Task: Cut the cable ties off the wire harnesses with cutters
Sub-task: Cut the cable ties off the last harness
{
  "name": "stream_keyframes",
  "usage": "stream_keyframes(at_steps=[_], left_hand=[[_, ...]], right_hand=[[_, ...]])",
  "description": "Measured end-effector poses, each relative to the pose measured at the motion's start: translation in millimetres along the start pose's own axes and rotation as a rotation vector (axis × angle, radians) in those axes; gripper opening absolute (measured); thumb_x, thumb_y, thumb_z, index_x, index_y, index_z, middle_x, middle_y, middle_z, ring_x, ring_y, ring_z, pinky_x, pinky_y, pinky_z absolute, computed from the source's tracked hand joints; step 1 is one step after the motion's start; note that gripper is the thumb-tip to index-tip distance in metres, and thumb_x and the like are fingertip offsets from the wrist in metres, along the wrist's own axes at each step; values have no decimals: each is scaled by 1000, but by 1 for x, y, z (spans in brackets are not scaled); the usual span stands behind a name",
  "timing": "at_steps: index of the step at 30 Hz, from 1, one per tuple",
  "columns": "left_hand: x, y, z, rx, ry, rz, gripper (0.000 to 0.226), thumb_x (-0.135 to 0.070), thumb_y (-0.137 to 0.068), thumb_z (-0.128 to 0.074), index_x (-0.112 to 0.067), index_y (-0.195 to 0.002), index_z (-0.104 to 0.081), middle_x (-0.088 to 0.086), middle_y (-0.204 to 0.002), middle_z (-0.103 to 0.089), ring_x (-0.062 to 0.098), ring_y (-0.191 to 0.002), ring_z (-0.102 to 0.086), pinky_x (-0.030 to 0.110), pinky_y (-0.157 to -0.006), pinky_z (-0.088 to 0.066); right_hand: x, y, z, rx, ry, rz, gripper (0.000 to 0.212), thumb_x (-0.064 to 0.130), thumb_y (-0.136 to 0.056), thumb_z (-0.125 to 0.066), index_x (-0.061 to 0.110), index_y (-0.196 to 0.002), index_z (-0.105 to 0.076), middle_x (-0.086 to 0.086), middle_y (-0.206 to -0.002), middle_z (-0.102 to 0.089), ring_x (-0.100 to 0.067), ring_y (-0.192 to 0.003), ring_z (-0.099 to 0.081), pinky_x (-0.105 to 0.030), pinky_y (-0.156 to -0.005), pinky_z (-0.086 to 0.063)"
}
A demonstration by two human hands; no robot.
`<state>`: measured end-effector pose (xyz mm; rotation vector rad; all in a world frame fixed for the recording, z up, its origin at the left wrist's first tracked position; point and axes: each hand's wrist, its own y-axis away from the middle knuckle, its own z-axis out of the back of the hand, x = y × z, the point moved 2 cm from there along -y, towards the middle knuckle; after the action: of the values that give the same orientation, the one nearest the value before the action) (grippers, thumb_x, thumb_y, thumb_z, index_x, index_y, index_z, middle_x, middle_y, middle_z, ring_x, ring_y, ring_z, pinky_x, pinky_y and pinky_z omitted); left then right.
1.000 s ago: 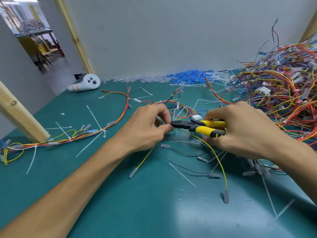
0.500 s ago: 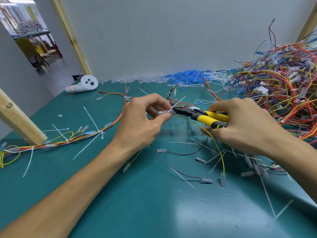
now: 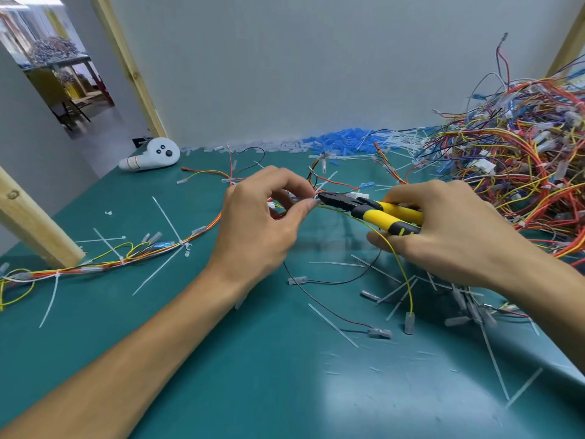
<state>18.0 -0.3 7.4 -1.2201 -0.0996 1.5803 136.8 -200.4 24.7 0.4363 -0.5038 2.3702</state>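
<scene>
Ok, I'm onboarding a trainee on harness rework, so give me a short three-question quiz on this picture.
1. True or false: the right hand holds the yellow-handled cutters.
2. The big pile of wire harnesses sits on the table's: A) left side B) right side C) near edge.
3. Fill in: the ____ hand pinches the harness at the cutters' tip.
Key: 1 true; 2 B; 3 left hand.

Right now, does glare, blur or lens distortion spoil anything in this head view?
Head view: pale glare washes the teal table mat at front right; wide-angle distortion leans the wooden posts; the yellow-handled black cutters, left hand and right hand are sharp; clear connectors below it look blurred.
</scene>
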Motion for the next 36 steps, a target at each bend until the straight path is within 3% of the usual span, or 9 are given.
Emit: stream_keyframes(at_steps=[9,12,15,17,21,25,30,33,36], left_hand=[[9,-5,0,-20,172,186,11,-7,-86,-77,-18,-88,-78,-4,-78,-76,16,-72,-70,44,-75,-63],[12,-6,-1,92,185,265,6,-20,-80,-82,-18,-86,-80,-5,-73,-74,9,-66,-64,34,-69,-61],[14,1,-7,231,-64,251,5,-25,-80,-86,-25,-82,-82,-9,-73,-72,4,-60,-60,17,-61,-50],[14,4,-11,270,-192,234,9,-21,-81,-82,-30,-83,-82,-8,-81,-72,9,-65,-62,24,-68,-51],[16,3,-10,314,-193,256,17,-17,-84,-76,-33,-81,-81,1,-86,-72,18,-72,-62,34,-76,-53],[16,3,-8,358,-256,248,6,-39,-84,-80,-37,-81,-76,-8,-98,-62,12,-95,-56,30,-82,-43],[12,5,-13,367,-172,244,6,-29,-84,-83,-32,-80,-79,-6,-94,-65,13,-89,-58,32,-84,-48],[10,4,-13,427,-61,279,11,-32,-87,-82,-29,-77,-83,13,-89,-69,29,-87,-62,42,-85,-50],[9,4,-11,461,-42,263,5,-25,-82,-86,-27,-79,-84,0,-95,-70,12,-95,-64,27,-89,-48]], right_hand=[[-2,-1,-5,-26,-7,-13,35,66,-81,-69,32,-88,-66,6,-66,-64,-24,-67,-59,-37,-60,-50],[-5,-1,-7,-23,40,-20,35,66,-80,-71,33,-89,-65,9,-69,-64,-19,-70,-60,-36,-62,-47],[-6,-2,-8,-16,66,-28,34,67,-78,-72,35,-88,-64,9,-71,-64,-18,-71,-59,-34,-61,-44],[-7,-2,-9,-13,73,-34,33,66,-78,-73,35,-89,-64,8,-71,-63,-14,-70,-58,-33,-60,-42],[-7,-3,-8,-13,83,-40,33,65,-78,-73,35,-87,-63,7,-72,-63,-15,-71,-57,-33,-58,-38],[-8,-3,-8,-14,76,-50,33,65,-78,-73,36,-90,-65,5,-75,-64,-23,-75,-59,-35,-60,-41],[-8,-4,-7,-30,78,-52,33,66,-77,-72,36,-89,-65,6,-73,-63,-21,-73,-58,-34,-60,-39],[-8,-4,-7,-29,77,-43,33,66,-78,-73,37,-90,-65,5,-74,-64,-25,-76,-59,-35,-62,-42],[-7,-3,-5,-36,54,2,32,66,-78,-71,36,-88,-64,6,-68,-61,-17,-69,-56,-33,-58,-40]])
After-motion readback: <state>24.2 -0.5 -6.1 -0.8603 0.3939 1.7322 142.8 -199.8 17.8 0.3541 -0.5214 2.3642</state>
